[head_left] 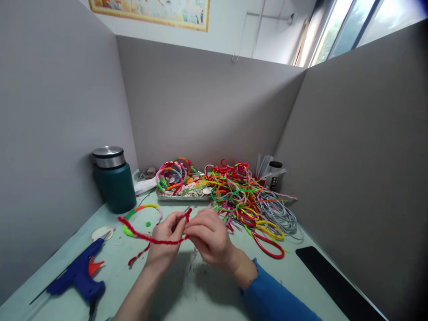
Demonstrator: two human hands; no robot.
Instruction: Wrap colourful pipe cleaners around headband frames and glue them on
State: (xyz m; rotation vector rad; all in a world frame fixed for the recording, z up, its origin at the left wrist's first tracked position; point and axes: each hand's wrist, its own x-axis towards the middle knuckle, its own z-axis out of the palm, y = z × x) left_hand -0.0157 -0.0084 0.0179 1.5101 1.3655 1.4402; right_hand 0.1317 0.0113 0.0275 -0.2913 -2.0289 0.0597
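Note:
A fuzzy red pipe cleaner [157,241] runs between my two hands over the front middle of the table. My left hand [167,238] pinches it, and one red end sticks up between the thumbs and fingers. My right hand [210,234] is closed on it from the other side; its fingertips nearly meet those of the left. One long free end reaches out to the left above my left wrist. A second red twisted end [138,256] shows below it, left of the wrist; whether it is the same piece I cannot tell. Behind lies a multicoloured pipe-cleaner ring [149,207].
A blue glue gun [78,272] lies at left, near a teal bottle [117,187]. At the back, a metal tray [183,198] of small pieces stands beside a heap of coloured pipe cleaners [237,187]. Red-handled scissors [270,247] and a black slab [334,281] lie right.

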